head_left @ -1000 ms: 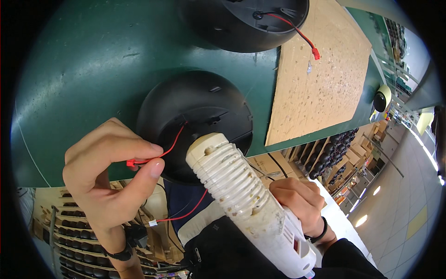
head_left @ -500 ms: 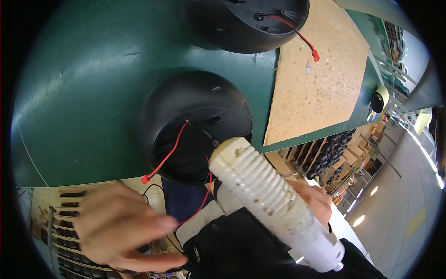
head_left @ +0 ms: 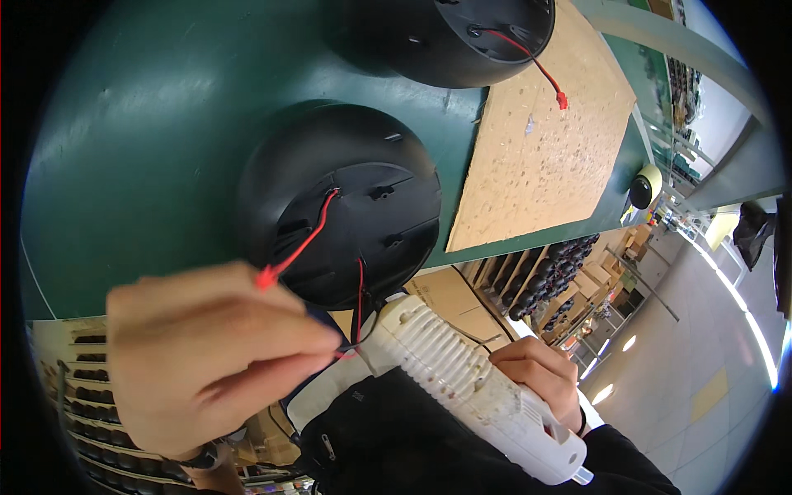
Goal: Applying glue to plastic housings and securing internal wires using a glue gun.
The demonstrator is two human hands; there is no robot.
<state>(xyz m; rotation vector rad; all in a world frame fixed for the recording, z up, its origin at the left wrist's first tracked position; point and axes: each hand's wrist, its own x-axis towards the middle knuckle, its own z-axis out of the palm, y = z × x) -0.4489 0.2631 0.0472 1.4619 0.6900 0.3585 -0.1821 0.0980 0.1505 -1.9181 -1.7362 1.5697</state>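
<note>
My left hand (head_left: 219,355) is closed in a pinch on the loose end of a thin red and black wire (head_left: 360,297). The wire comes out of a round black plastic housing (head_left: 342,153) lying hollow side up at the table's near edge. A second red wire (head_left: 309,239) with a red connector rises from the same housing, above my knuckles. My right hand (head_left: 540,375) is closed around a white ribbed hot glue gun (head_left: 445,351), smudged with brown marks. Its front end is close to the housing's near rim, and its nozzle is mostly hidden.
Another black housing (head_left: 429,49) with a red wire and connector stands farther back on the green table (head_left: 148,148). A glue-spotted tan board (head_left: 553,148) covers the table's right part. Racks of black parts (head_left: 549,276) stand beyond the near edge, with cardboard boxes (head_left: 590,285) beside them.
My left hand has moved up and right and now pinches the wire. The glue gun has shifted down and left, showing more of the housing's inside.
</note>
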